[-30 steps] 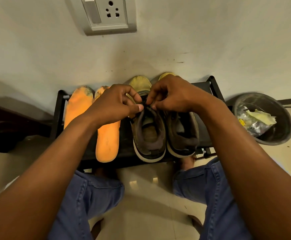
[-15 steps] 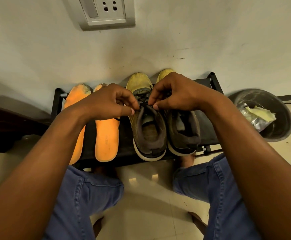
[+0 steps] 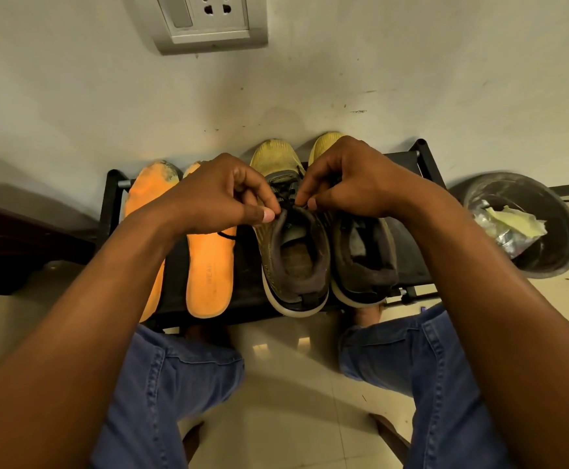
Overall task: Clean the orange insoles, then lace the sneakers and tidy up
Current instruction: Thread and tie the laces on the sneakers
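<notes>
You are in the lacing step. At centre left of the frame the two orange insoles (image 3: 208,265) lie flat on the black rack (image 3: 113,198). Your left hand (image 3: 222,194) and right hand (image 3: 347,177) each pinch the dark lace (image 3: 288,198) of the left sneaker (image 3: 289,238), a yellow, worn shoe at centre. Next, you likely need an even pull.

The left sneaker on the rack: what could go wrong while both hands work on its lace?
1. The lace is pinched only by fingertips of the left hand and right hand; it may slip.
2. The left sneaker overhangs the rack's front edge; a pull could tip it off.
</notes>
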